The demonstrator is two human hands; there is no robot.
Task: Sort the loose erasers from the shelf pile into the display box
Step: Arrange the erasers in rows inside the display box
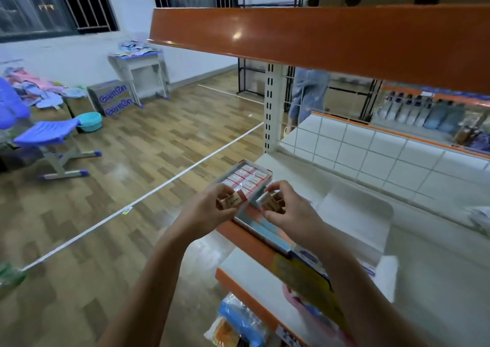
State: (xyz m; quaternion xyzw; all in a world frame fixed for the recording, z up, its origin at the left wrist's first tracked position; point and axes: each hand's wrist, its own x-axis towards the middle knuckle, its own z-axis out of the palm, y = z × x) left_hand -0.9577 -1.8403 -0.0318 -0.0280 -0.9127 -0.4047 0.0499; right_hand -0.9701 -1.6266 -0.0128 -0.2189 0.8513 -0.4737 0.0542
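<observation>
Two hands work over the near end of the display box (245, 181): the left hand (209, 210) pinches one eraser (234, 200), the right hand (287, 208) several erasers (270, 203). The box's far rows look filled. Each eraser is best set label-up, flush against those rows.

The cardboard box (112, 99) on the floor reads "GamOn" twice in blue letters
</observation>
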